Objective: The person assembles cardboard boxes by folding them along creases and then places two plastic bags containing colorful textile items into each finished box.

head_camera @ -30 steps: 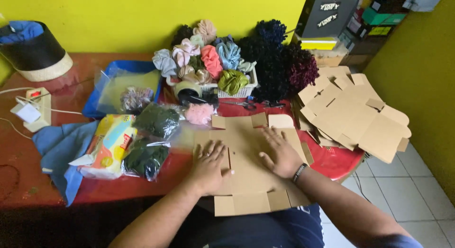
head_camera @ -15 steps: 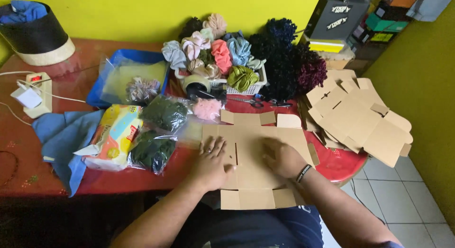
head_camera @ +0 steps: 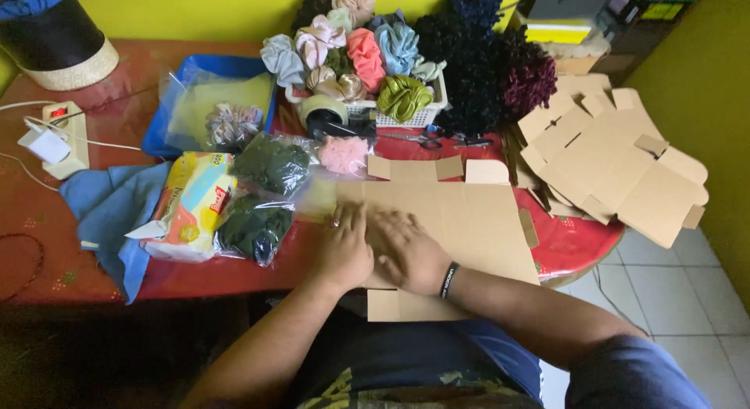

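The flat box (head_camera: 437, 221) is lying on the table (head_camera: 47, 253), its long side running left to right. Both hands, left (head_camera: 344, 249) and right (head_camera: 406, 253), are pressing flat on its left part, fingers spread, side by side.

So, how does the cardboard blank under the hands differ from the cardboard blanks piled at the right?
The flat cardboard blank lies alone, square to the person, with both hands pressing on it: left hand, right hand. The stack of cardboard blanks is overlapping, turned at angles, untouched and overhanging the table's edge. Both are plain brown, die-cut and unfolded.
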